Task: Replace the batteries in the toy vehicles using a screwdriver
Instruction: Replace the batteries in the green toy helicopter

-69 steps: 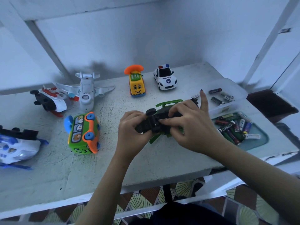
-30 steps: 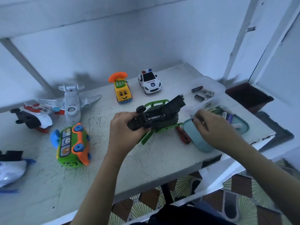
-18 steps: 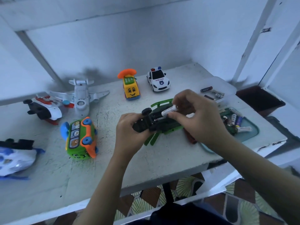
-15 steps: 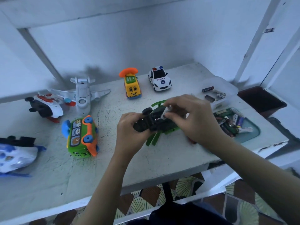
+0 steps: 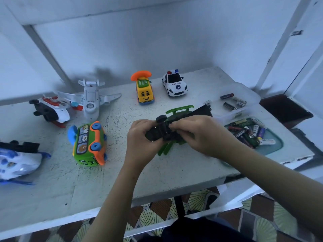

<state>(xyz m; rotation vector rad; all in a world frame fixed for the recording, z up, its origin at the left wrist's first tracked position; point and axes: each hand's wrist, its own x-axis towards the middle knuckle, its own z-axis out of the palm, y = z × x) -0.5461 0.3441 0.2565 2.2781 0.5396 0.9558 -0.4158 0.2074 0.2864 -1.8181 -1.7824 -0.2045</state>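
Observation:
A black and green toy vehicle [image 5: 176, 119] is held upside down above the middle of the white table [image 5: 122, 172]. My left hand [image 5: 139, 137] grips its near end from the left. My right hand [image 5: 199, 135] is curled over its underside, fingertips pressing where the battery went in; the battery itself is hidden under the fingers. A teal tray [image 5: 272, 147] to the right holds several loose batteries [image 5: 248, 132]. A clear plastic box [image 5: 244, 95] behind it holds a few more batteries [image 5: 230, 102]. No screwdriver shows.
Other toys stand around: a green and orange bus [image 5: 89, 144], a white plane [image 5: 90, 98], a red and white helicopter [image 5: 50, 109], a blue and white toy [image 5: 15, 161] at far left, a yellow phone car [image 5: 144, 89], a police car [image 5: 174, 83]. A wall rises behind.
My right hand fetched a white battery from the tray, carried it to the vehicle's underside and now presses down there. My left hand kept holding the vehicle.

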